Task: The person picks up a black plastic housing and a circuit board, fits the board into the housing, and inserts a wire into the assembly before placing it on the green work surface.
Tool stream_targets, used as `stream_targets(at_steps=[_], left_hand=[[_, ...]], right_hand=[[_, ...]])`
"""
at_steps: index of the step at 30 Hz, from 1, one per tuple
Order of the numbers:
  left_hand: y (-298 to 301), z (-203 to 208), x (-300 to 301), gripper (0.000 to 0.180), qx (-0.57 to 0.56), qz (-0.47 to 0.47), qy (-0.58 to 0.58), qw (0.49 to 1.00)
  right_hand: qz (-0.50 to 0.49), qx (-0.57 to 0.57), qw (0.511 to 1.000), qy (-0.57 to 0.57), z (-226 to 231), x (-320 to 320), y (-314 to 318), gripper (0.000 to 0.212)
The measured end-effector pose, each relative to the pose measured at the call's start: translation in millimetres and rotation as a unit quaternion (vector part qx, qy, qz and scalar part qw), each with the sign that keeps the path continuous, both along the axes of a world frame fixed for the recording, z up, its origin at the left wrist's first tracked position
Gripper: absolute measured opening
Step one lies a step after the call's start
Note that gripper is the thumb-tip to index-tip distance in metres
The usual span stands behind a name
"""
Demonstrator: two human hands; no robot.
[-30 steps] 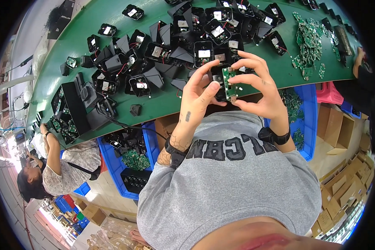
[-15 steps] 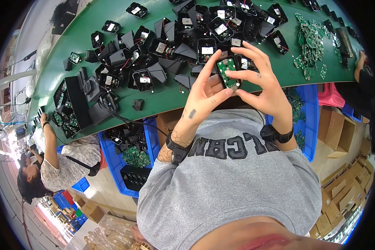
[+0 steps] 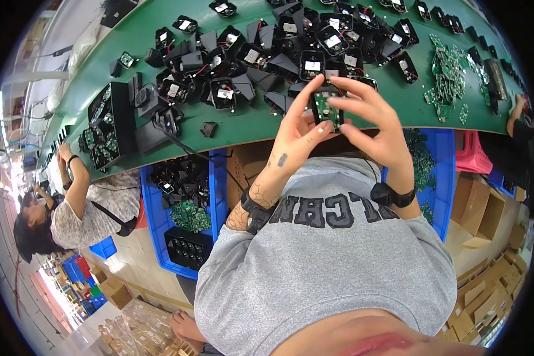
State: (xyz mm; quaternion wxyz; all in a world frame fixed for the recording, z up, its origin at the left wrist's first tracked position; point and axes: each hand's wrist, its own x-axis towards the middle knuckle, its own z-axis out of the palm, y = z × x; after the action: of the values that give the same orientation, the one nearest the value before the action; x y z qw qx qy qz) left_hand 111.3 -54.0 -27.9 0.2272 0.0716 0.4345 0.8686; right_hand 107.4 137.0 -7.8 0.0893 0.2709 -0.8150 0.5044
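Note:
Just over the bench's near edge, I hold a small black housing with a green circuit board (image 3: 328, 113) lying in its open side. My left hand (image 3: 299, 133) is closed round the housing's left side, its thumb on the board's lower end. Curled about the right side is my right hand (image 3: 374, 121). One of its fingers, smeared by motion, lies on the board's upper part; its thumb is at the lower right edge. Beyond my hands, many open black housings (image 3: 312, 65) with white labels and red wires are heaped on the green bench (image 3: 243, 132).
Loose circuit boards (image 3: 448, 74) are piled at the right. A black box of boards (image 3: 110, 127) stands left, near a cable. Blue bins (image 3: 219, 204) with boards and black parts sit below the bench edge. A co-worker (image 3: 95, 213) stands left; another person's arm (image 3: 519, 110) shows far right.
The view has shifted, so the bench things sit further right and slightly lower. Both hands still hold the housing, now more steeply tilted, and the right fingers have moved over the board.

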Motion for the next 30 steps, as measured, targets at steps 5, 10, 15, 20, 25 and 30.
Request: stream_targets(at_steps=[5,10,15,20,25,30], left_hand=[[-12,-7,4,0.068,-0.117,0.027,0.142,0.983],[-30,-20,17,0.066,-0.206,0.101,0.327,0.917],[-53,16,29,0.064,-0.160,0.014,0.223,0.962],[-82,12,23,0.064,-0.174,0.074,0.258,0.947],[-101,16,4,0.059,-0.148,0.098,0.262,0.949],[-100,8,1,0.056,-0.147,0.101,0.258,0.949]], right_hand=[[-0.027,-0.257,0.935,-0.242,-8,2,-34,0.046],[-0.039,-0.221,0.950,-0.219,-49,8,-46,0.044],[-0.041,-0.193,0.971,-0.138,-51,6,-58,0.040],[0.013,-0.173,0.981,-0.086,-30,-11,-99,0.038],[-0.002,-0.161,0.987,0.001,-23,-27,-120,0.036],[-0.014,-0.168,0.986,-0.020,-23,-22,-124,0.037]])
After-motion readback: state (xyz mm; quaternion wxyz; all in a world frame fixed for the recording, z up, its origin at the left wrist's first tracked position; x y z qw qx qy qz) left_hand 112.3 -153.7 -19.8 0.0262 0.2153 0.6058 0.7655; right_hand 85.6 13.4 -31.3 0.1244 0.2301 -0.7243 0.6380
